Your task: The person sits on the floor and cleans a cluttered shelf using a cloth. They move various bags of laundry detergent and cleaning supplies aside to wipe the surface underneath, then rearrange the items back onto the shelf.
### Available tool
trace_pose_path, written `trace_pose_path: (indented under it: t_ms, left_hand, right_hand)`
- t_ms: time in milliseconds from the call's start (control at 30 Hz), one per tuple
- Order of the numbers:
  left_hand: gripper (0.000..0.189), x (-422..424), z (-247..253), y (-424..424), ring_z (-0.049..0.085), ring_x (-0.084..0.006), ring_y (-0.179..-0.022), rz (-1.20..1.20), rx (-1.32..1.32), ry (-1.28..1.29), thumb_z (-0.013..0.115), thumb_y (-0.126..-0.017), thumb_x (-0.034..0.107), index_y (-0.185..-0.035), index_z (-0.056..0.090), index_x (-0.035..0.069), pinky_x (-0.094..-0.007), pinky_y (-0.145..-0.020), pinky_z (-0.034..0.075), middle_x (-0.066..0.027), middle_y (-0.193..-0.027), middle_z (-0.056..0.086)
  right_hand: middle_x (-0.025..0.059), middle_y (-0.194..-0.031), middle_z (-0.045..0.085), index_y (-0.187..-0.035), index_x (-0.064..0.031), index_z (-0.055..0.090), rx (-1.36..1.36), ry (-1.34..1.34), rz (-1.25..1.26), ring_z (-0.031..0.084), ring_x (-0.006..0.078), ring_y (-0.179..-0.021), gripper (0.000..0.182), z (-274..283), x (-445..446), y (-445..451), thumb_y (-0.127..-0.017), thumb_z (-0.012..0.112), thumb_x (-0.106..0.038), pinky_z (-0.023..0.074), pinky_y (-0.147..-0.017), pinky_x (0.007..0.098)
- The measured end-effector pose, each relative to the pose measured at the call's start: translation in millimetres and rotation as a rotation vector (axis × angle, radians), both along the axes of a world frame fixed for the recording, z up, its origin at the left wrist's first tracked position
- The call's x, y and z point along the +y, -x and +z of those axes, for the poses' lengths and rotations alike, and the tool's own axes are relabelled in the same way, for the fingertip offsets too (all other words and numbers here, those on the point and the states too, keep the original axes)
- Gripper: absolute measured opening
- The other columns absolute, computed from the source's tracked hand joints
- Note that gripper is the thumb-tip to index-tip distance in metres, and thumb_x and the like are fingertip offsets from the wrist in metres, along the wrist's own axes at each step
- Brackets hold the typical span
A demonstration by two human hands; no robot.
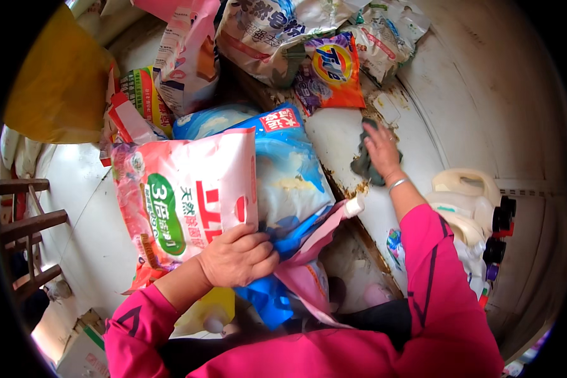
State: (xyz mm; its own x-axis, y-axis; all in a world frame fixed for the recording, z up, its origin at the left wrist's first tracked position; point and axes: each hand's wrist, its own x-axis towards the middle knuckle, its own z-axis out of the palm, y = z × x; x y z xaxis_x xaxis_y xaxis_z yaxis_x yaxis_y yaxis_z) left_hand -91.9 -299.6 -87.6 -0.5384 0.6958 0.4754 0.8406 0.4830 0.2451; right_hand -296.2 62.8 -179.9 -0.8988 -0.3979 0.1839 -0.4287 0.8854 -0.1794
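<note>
My left hand (240,256) grips the lower corner of a pink laundry detergent bag (141,160), fingers curled over its edge. A blue detergent bag (288,163) lies against it, partly covered by the pink one. A pink spouted pouch (321,236) with a white cap sticks out below the blue bag. My right hand (382,150) presses a dark grey cloth (369,167) onto a white surface (330,134) with brown stains and flaking edges. Fingers rest over the cloth, and part of it is hidden beneath them.
An orange and purple Tide bag (333,71) and a large powder bag (264,42) lie beyond the cloth. Several cream detergent jugs (468,184) lie at the right. A wooden stool (33,227) stands at the left. A yellow container (208,312) sits below my left forearm.
</note>
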Motion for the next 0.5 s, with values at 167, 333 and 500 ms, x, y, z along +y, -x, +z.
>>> trace_pose_path:
  t_ms: [167,333,500]
  left_hand:
    - [0.011,-2,-14,9,0.056,-0.0142,-0.086,-0.075,0.044,0.06,0.052,-0.074,0.019,-0.084,0.054,0.017,-0.031,-0.079,0.038,0.0004,-0.088,0.057]
    - [0.01,-2,-19,12,0.057,-0.0132,-0.085,-0.071,0.129,0.083,0.048,-0.077,0.02,-0.085,0.053,0.018,-0.0287,-0.081,0.036,0.0,-0.089,0.058]
    - [0.016,0,-15,13,0.055,-0.0171,-0.088,-0.104,0.062,0.043,0.047,-0.073,0.02,-0.086,0.052,0.012,-0.0297,-0.084,0.04,-0.003,-0.087,0.055]
  right_hand:
    - [0.0176,-0.117,0.05,-0.126,-0.0188,0.043,0.087,-0.337,-0.324,0.045,0.0334,-0.112,0.041,1,70,102,-0.088,0.044,-0.035,0.0373,-0.092,0.0449]
    - [0.0176,-0.122,0.049,-0.127,-0.0103,0.041,-0.002,-0.027,-0.882,0.046,0.0338,-0.112,0.054,10,59,121,-0.083,0.049,-0.041,0.0378,-0.092,0.0444]
    - [0.019,-0.133,0.037,-0.128,-0.0085,0.039,-0.069,0.019,-0.231,0.033,0.0347,-0.122,0.064,7,-32,9,-0.074,0.059,-0.035,0.0224,-0.103,0.0454]
